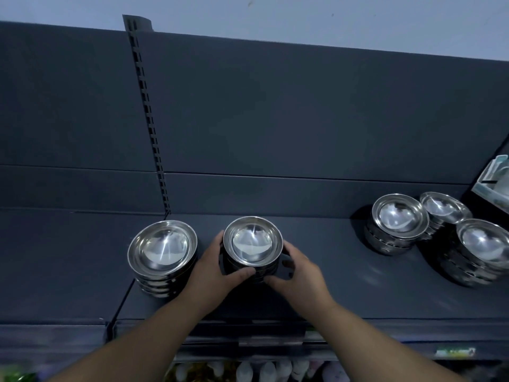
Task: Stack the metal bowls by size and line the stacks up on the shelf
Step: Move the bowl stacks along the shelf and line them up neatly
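Two hands, left hand (212,267) and right hand (298,271), grasp centre stack of shiny round metal bowls (252,241) on dark grey shelf (316,293) (wider stack (162,248) just left; three stacks (399,217) well right).

A shop: dark display shelf (344,288), slotted upright (148,119), label strip (454,352), goods (248,371) below.

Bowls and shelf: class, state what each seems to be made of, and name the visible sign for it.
The held stack of bowls looks like polished metal, probably stainless steel: mirror-bright insides with sharp glints. The shelf looks like sheet metal with a matt dark grey coat: flat, even, no shine, with a slotted upright behind; the material is less sure.
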A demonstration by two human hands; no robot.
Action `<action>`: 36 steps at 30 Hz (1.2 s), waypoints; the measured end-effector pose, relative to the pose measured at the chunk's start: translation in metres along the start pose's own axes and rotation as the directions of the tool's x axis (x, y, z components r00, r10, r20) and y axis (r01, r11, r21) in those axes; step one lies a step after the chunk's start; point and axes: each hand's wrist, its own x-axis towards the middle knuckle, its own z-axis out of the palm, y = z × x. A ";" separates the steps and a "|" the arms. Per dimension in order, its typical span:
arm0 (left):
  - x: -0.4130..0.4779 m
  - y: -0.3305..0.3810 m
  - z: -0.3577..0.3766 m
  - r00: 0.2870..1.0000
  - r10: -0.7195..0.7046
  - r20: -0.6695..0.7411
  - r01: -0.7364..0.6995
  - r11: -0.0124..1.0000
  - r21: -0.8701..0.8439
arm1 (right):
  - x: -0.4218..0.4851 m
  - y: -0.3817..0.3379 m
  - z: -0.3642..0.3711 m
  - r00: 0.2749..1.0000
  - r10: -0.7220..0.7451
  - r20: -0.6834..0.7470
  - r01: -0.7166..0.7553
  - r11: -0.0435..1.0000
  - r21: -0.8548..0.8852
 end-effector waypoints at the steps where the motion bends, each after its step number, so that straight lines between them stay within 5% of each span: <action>1: 0.000 0.002 -0.001 1.000 0.007 -0.002 -0.007 1.000 0.014 | 0.000 -0.002 -0.001 1.000 0.003 0.016 -0.003 1.000 0.000; 8: 0.005 0.009 -0.005 1.000 -0.018 0.015 0.016 0.990 0.137 | -0.002 -0.013 -0.021 0.984 -0.017 0.178 0.036 0.994 -0.105; 13: -0.014 0.015 0.004 0.987 -0.150 -0.061 0.160 0.966 0.202 | -0.019 0.006 -0.044 0.986 0.064 0.156 -0.041 0.988 -0.149; 19: -0.085 0.033 0.055 0.970 -0.019 -0.243 0.102 0.938 0.332 | -0.083 0.077 -0.101 0.986 0.136 0.100 -0.110 0.966 -0.235; 24: -0.140 0.050 0.123 0.994 -0.100 0.034 0.073 0.889 0.453 | -0.159 0.149 -0.164 0.952 0.275 0.136 -0.216 0.916 -0.339; 28: -0.172 0.077 0.187 0.930 -0.203 0.306 0.001 0.834 0.552 | -0.217 0.192 -0.215 0.905 0.390 0.168 -0.301 0.869 -0.394; 36: -0.188 0.128 0.288 0.882 -0.174 0.439 -0.108 0.832 0.545 | -0.281 0.246 -0.290 0.880 0.471 0.061 -0.402 0.808 -0.431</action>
